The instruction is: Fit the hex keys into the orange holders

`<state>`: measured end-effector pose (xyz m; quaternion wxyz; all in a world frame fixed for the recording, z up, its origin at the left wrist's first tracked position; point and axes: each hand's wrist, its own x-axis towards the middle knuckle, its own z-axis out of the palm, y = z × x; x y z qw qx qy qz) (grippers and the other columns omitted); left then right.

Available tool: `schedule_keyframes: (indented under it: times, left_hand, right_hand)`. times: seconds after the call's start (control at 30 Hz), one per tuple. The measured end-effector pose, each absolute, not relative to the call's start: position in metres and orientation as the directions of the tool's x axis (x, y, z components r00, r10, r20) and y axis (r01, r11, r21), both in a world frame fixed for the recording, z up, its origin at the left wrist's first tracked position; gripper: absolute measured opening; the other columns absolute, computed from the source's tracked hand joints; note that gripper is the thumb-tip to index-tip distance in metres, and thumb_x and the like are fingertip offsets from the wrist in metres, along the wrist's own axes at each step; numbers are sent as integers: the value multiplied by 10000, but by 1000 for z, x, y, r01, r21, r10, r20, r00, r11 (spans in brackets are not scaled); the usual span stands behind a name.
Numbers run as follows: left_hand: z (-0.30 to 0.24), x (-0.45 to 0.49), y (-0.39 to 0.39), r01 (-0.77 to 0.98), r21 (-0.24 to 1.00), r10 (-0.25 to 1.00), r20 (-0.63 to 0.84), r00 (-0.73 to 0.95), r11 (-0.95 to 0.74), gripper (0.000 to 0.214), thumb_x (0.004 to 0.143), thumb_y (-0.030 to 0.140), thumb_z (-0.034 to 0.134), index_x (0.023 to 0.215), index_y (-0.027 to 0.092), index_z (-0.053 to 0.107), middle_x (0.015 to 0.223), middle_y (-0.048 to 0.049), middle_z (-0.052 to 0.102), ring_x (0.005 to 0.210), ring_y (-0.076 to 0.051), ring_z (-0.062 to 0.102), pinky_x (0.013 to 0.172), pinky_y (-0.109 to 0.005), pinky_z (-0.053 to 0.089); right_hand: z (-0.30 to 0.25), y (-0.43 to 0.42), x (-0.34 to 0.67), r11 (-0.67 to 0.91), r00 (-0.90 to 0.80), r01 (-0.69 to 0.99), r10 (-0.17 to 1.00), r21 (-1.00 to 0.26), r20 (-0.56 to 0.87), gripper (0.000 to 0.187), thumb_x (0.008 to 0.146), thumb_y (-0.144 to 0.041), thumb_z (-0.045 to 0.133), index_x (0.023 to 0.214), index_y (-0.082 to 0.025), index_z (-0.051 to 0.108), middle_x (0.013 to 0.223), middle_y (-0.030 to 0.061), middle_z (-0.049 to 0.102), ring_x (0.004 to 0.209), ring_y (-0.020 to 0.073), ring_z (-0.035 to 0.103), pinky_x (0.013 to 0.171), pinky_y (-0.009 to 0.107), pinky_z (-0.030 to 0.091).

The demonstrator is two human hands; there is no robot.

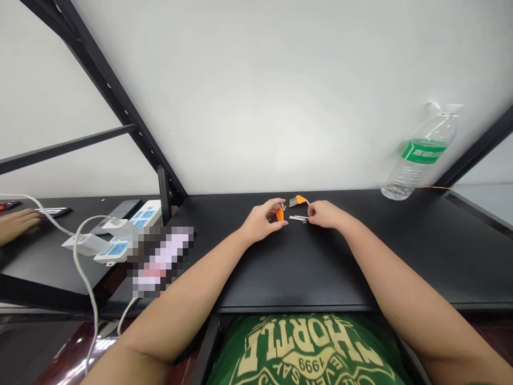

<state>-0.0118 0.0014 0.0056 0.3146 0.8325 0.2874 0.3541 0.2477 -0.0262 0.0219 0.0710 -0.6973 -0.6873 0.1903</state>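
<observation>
My left hand (260,220) is curled around an orange plastic hex key holder (279,213), thumb and fingers at its two sides. A bit of metal shows at the holder's top. To the right, my right hand (325,214) has its fingertips pinched at the right end of several loose silver hex keys (297,218), which lie on the black table. One key seems to run into the pinch; the fingers partly hide it. Just behind these keys lies a second orange holder (300,199) with several hex keys in it.
A clear plastic bottle (422,152) with a green label stands by the wall at the right. On the left are a blurred phone (164,262), a white power strip (148,214) with chargers and cables, and another person's hand (18,224). Black metal posts (120,101) frame the black table (296,267).
</observation>
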Motion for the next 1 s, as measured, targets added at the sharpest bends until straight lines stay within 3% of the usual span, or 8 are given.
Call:
schedule_keyframes:
  times: [0.13, 0.2, 0.33, 0.47, 0.63, 1.0]
  left_hand:
    - [6, -14, 2, 263, 699, 683, 427, 592, -665, 705, 795, 348, 787, 1434, 258, 503, 1125, -44, 734, 964, -181, 714, 939, -347, 595]
    - [6, -15, 3, 288, 676, 679, 426, 598, -678, 726, 799, 352, 783, 1454, 274, 479, 1147, -41, 731, 980, -183, 709, 947, -349, 589]
    - [5, -15, 5, 321, 640, 669, 422, 612, -698, 719, 808, 373, 777, 1456, 276, 480, 1131, -34, 726, 939, -174, 706, 915, -335, 589]
    - [2, -16, 8, 321, 633, 669, 441, 598, -704, 681, 815, 369, 767, 1432, 259, 501, 1112, -37, 727, 930, -170, 708, 908, -321, 584]
    - [3, -16, 9, 351, 605, 669, 443, 597, -714, 645, 822, 368, 760, 1409, 249, 521, 1141, -42, 730, 967, -176, 710, 950, -336, 568]
    - [4, -20, 9, 412, 555, 668, 405, 625, -722, 644, 826, 392, 763, 1413, 261, 535, 1168, -37, 737, 1018, -187, 714, 992, -341, 552]
  right_hand:
    - [23, -27, 244, -96, 35, 956, 976, -277, -217, 75, 735, -203, 731, 748, -200, 657, 826, 76, 709, 688, 207, 626, 574, 292, 391]
    - [24, -29, 242, -53, 3, 946, 988, -321, -154, 74, 746, -196, 711, 761, -202, 640, 801, 57, 692, 672, 194, 607, 582, 289, 393]
    - [27, -38, 236, 306, -279, 780, 951, -546, 134, 116, 835, -131, 574, 869, -217, 644, 813, -2, 664, 705, 146, 582, 666, 259, 427]
    - [27, -43, 227, 529, -408, 675, 849, -515, 337, 184, 892, -117, 532, 921, -208, 690, 919, 29, 645, 755, 140, 566, 727, 271, 437]
    - [28, -44, 228, 567, -396, 678, 818, -468, 417, 233, 898, -70, 502, 925, -199, 694, 937, 45, 639, 747, 144, 557, 716, 280, 432]
    - [31, -46, 227, 583, -420, 675, 807, -451, 414, 213, 930, -77, 516, 877, -203, 679, 927, 32, 629, 718, 133, 540, 671, 270, 405]
